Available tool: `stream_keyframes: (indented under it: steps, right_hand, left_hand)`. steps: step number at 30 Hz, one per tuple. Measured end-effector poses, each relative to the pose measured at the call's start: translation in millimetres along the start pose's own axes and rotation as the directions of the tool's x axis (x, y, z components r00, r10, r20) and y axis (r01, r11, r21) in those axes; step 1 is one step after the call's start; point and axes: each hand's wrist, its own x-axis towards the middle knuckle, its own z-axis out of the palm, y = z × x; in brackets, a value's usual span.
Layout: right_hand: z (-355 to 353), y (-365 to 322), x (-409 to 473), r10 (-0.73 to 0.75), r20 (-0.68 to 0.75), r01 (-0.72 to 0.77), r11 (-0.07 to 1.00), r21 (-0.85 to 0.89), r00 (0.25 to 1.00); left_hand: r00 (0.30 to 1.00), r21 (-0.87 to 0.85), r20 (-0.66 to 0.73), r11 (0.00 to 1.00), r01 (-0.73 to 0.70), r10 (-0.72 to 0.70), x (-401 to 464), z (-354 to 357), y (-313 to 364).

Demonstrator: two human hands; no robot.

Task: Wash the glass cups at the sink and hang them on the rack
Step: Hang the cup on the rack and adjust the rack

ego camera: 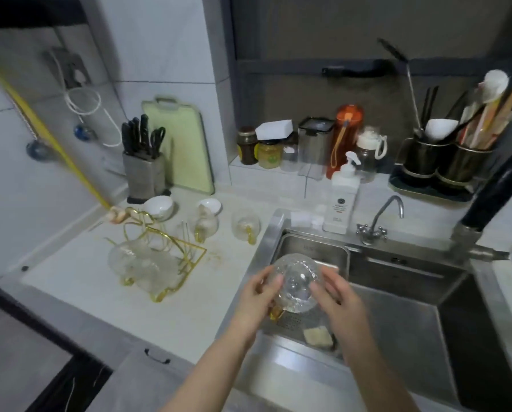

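Holding a textured glass cup (296, 282) over the left end of the steel sink (397, 292), mouth or base facing the camera, hard telling which through the blur. Cradling it with the left hand (256, 295) wrapped round the left wall, fingers curled onto the glass; pressing in from the other side with the right hand (336, 295), fingertips on the rim edge. Showing a gold handle (277, 313) poking out below, near the left palm. Judging the piece as rigid, thin and breakable, likely wet and slick, light enough for one hand; gripping by that handle or cupping the ribbed body looking the safest hold, not pinching the rim. Sitting just under it, a perforated drain tray (296, 321) with a beige sponge (317, 334), both hard landing spots for a slip. Waiting on the counter to the left, the gold wire rack (174, 257) already carrying washed cups (135, 263) in a cluster, crowding the free prongs. Standing between rack and sink, two more cups (245, 226) mouth-down, right in the carrying path. Looming at the right, the black faucet arm (492, 188); behind, a soap pump bottle (341, 200) and a small chrome tap (379, 221). Further back, a knife block (144, 171) and a pale green cutting board (186, 147), well clear.
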Motion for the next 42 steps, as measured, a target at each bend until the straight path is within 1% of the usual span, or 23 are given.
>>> stream_keyframes:
  steps: [2,6,11,15,20,25,28,33,39,42]
  right_hand:
    - [40.5,-2.3,-0.5,-0.011,0.072,0.011,1.0,0.002,0.997]
    - [126.9,-6.9,-5.1,-0.009,0.151,0.01,1.0,-0.007,0.988]
    - [234.4,-4.0,-15.5,-0.021,0.19,0.021,1.0,-0.001,0.981]
    - [306.7,-4.3,-26.2,-0.021,0.239,0.018,1.0,0.014,0.971]
    - [375.1,-7.4,-24.4,-0.022,0.292,0.042,0.997,-0.063,0.956]
    - [421.6,-14.0,0.4,-0.042,0.346,0.101,0.983,-0.152,0.937]
    - [441.5,-11.4,24.6,-0.062,0.386,0.156,0.963,-0.218,0.92]
    - [467.3,-4.8,69.0,-0.043,0.438,0.195,0.931,-0.309,0.898]
    - [487.5,8.6,109.7,0.002,0.445,0.178,0.915,-0.362,0.895]
    - [493.3,14.2,119.8,0.019,0.445,0.184,0.895,-0.407,0.895]
  left_hand:
    - [0.999,-0.016,-0.046,1.0,0.009,-0.01,-2.1,-41.0,0.3]
    - [0.991,-0.088,-0.132,0.996,-0.028,0.016,-7.8,-130.0,1.1]
    - [0.975,-0.098,-0.217,0.993,-0.072,0.049,-12.4,-235.6,0.4]
    - [0.948,-0.064,-0.312,0.995,-0.082,0.058,-14.0,-308.2,-4.2]
    - [0.913,-0.065,-0.402,0.993,-0.1,0.066,-7.9,-375.4,-9.2]
    - [0.891,-0.072,-0.447,0.99,-0.119,0.074,14.4,-416.4,-1.6]
    - [0.88,-0.048,-0.469,0.992,-0.117,0.081,35.1,-432.7,1.6]
    - [0.874,-0.002,-0.485,0.999,-0.035,0.03,74.5,-449.5,3.9]
    - [0.884,0.02,-0.467,0.998,0.054,-0.039,116.2,-466.5,-2.1]
    - [0.894,0.004,-0.443,0.997,0.079,-0.069,130.4,-473.9,-2.5]
